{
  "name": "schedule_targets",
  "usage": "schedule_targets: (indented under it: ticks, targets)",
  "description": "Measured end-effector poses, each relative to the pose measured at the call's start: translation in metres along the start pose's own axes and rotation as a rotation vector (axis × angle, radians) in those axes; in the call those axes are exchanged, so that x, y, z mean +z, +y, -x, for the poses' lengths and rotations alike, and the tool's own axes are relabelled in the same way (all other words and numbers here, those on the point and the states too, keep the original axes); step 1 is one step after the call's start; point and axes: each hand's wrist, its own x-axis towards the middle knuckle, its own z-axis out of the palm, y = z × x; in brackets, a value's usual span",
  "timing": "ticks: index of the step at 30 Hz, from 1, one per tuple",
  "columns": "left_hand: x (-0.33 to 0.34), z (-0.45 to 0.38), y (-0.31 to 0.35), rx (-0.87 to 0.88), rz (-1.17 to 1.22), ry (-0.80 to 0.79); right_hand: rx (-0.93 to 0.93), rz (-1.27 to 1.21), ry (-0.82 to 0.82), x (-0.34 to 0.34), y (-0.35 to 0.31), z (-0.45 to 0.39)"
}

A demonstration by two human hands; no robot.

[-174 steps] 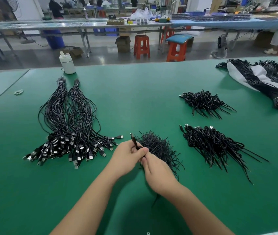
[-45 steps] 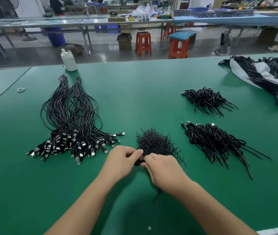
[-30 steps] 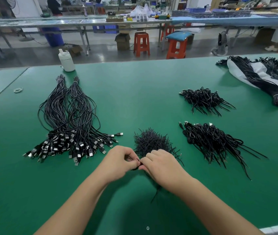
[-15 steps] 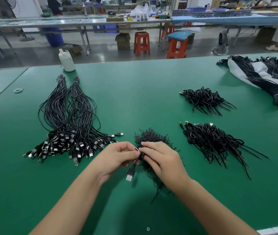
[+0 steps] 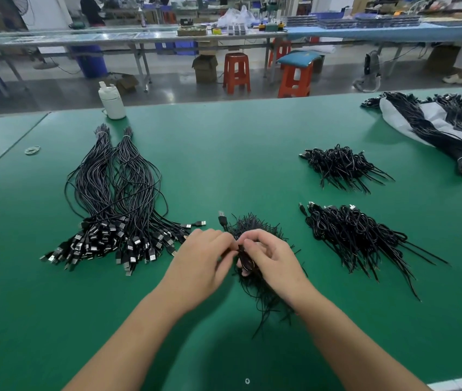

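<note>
My left hand and my right hand meet over a heap of short black twist ties on the green table. Between their fingertips both hands pinch a small coiled black cable. Its plug end sticks up just beyond my left fingers. Left of my hands lie two long bundles of black USB cables, their plugs fanned toward me.
Two piles of coiled, tied cables lie to the right, one near and one farther. A white sack with more cable bundles is at the far right. A white bottle and a rubber band sit at the far left.
The cable's plug, which hung down below my left hand half a second ago, now points up beyond my fingers. Both hands have closed tighter together on the coil.
</note>
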Motion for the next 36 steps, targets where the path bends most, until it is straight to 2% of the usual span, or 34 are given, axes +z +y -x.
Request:
schedule_targets:
  ticks: [3, 6, 11, 13, 15, 19, 22, 24, 28, 32, 34, 36]
  targets:
    - [0.000, 0.002, -0.002, -0.180, 0.199, 0.026, 0.065, -0.161, -0.060, -0.005, 0.000, 0.000]
    - [-0.001, 0.000, -0.008, -0.367, 0.403, -0.014, 0.044, -0.141, -0.122, -0.006, 0.002, -0.001]
    - [-0.003, -0.003, -0.006, -0.447, 0.618, -0.051, -0.070, 0.068, 0.031, -0.008, -0.002, -0.003]
    - [-0.003, -0.003, -0.004, -0.430, 0.582, -0.041, -0.059, 0.098, 0.012, -0.007, -0.001, -0.004]
    - [-0.004, -0.003, -0.002, -0.353, 0.445, -0.015, -0.034, 0.138, 0.013, -0.005, 0.001, -0.005]
    - [0.001, -0.002, 0.005, -0.052, 0.073, 0.002, 0.019, 0.045, 0.049, -0.004, 0.004, -0.007]
    - [0.006, 0.001, 0.005, 0.008, 0.045, 0.003, 0.020, -0.027, 0.005, -0.007, 0.004, -0.007]
    - [0.006, 0.003, 0.006, -0.050, 0.127, 0.033, 0.014, -0.045, -0.022, -0.009, 0.004, -0.006]
    - [0.004, 0.002, 0.007, -0.291, 0.291, 0.068, -0.034, 0.015, -0.124, -0.013, 0.002, -0.003]
    - [0.000, -0.004, 0.003, -0.501, 0.539, -0.007, -0.102, 0.243, -0.055, -0.013, 0.002, -0.002]
    - [0.000, -0.004, 0.002, -0.541, 0.626, -0.055, -0.132, 0.340, -0.020, -0.013, 0.002, -0.001]
    - [0.001, -0.003, 0.003, -0.522, 0.592, -0.059, -0.158, 0.430, 0.007, -0.012, 0.000, 0.001]
